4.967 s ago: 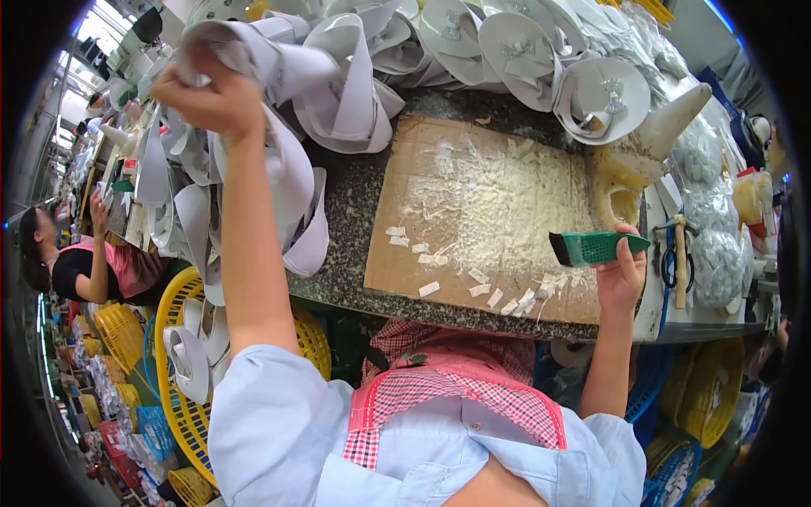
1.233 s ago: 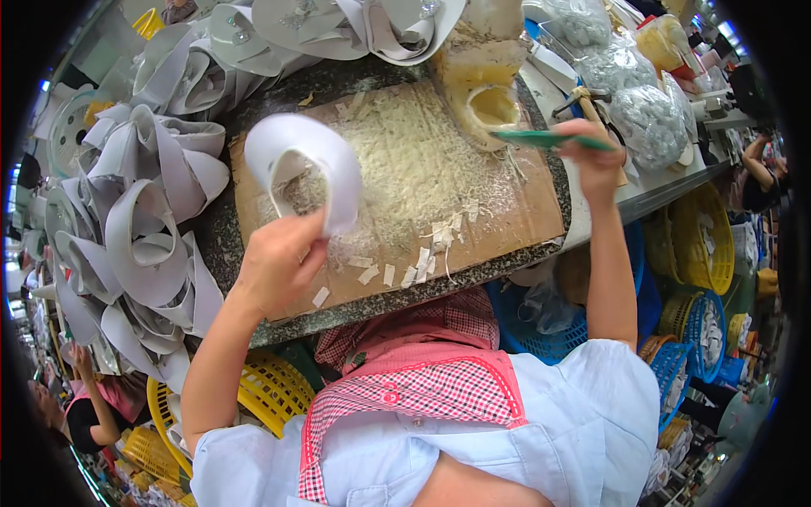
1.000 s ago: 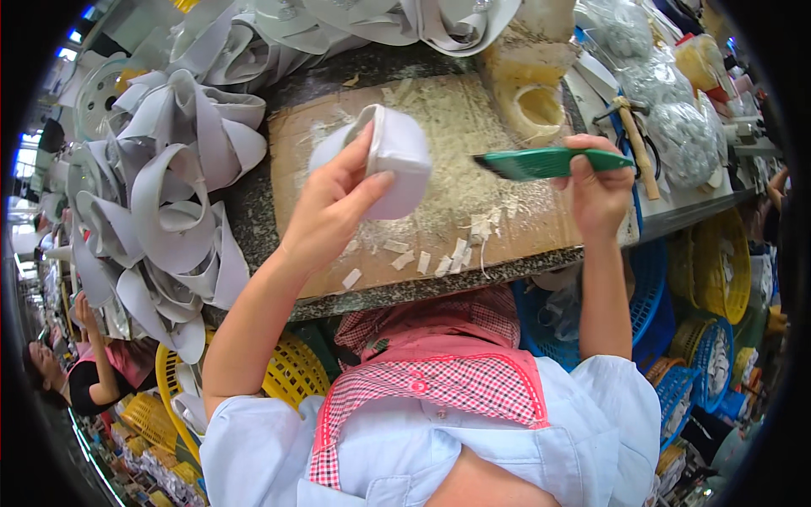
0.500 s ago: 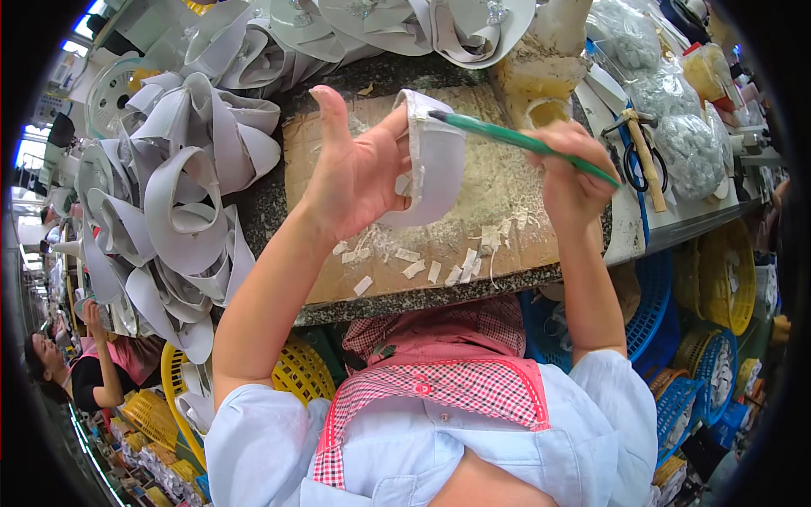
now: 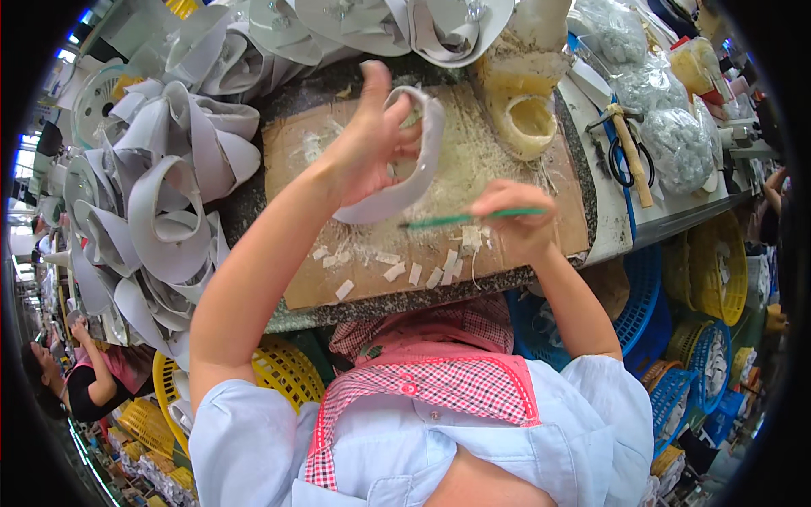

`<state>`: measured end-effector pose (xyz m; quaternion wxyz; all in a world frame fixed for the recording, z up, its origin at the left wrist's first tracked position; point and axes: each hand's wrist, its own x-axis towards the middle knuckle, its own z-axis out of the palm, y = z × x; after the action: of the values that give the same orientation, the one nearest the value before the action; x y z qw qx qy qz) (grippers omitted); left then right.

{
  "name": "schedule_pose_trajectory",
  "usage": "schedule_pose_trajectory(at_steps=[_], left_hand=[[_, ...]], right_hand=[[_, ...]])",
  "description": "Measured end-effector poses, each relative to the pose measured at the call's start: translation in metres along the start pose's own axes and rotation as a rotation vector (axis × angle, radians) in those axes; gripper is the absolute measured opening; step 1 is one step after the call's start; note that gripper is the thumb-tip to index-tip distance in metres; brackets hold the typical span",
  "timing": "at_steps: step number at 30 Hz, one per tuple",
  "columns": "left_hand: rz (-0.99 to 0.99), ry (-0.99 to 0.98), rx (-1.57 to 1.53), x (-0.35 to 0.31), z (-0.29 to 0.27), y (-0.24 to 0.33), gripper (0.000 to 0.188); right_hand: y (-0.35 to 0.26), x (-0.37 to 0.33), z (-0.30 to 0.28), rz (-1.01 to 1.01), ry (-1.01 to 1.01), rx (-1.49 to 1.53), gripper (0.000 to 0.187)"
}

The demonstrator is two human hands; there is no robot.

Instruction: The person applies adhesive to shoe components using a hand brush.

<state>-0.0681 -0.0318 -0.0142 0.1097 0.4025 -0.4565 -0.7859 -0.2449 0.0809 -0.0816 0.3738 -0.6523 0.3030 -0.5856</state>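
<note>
A white curved band [image 5: 387,204], which looks like a shoe upper, hangs in a loop over the cardboard. My left hand [image 5: 367,152] holds it, with the fingers inside the loop and the thumb sticking up. My right hand [image 5: 519,218] is closed around a thin green-handled brush [image 5: 452,220]. The brush lies nearly level, its dark tip pointing left, just below and right of the band, apart from it. Beyond the right hand stands a glue-crusted pot [image 5: 528,144] with a round mouth.
Worn cardboard [image 5: 308,283] covers the speckled worktop, with small white scraps [image 5: 394,271] along its near side. Similar white pieces [image 5: 169,228] pile up left and behind. Scissors [image 5: 638,160] and plastic bags [image 5: 676,144] lie at right. Yellow baskets [image 5: 287,372] and blue baskets [image 5: 638,291] stand below. A person sits at far left.
The brush has come off the band's upper edge and moved down and left with my right hand. My left hand has turned the band more edge-on and shifted slightly left.
</note>
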Motion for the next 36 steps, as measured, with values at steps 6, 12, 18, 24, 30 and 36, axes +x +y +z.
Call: schedule_pose_trajectory(at_steps=[6,12,18,24,30,36], left_hand=[[0.213,0.145,1.074,-0.023,0.016,0.014,0.059],[0.566,0.8,1.188,-0.065,-0.05,-0.039,0.05],[0.471,0.749,0.629,-0.053,-0.076,-0.088,0.033],[0.546,0.458,0.036,-0.04,-0.066,-0.08,0.013],[0.515,0.374,0.048,-0.025,-0.043,-0.062,0.016],[0.313,-0.023,-0.414,-0.019,-0.048,-0.073,0.034]], right_hand=[[-0.011,0.005,-0.002,-0.127,0.1,-0.174,0.016],[-0.014,0.027,0.05,-0.481,-0.179,-0.475,0.021],[-0.001,0.031,0.029,-0.528,-0.336,-0.736,0.019],[-0.04,0.015,0.002,-0.297,-0.199,-0.623,0.018],[-0.023,0.025,0.016,-0.364,-0.258,-0.768,0.023],[-0.064,-0.016,-0.034,-0.177,-0.131,-0.867,0.014]])
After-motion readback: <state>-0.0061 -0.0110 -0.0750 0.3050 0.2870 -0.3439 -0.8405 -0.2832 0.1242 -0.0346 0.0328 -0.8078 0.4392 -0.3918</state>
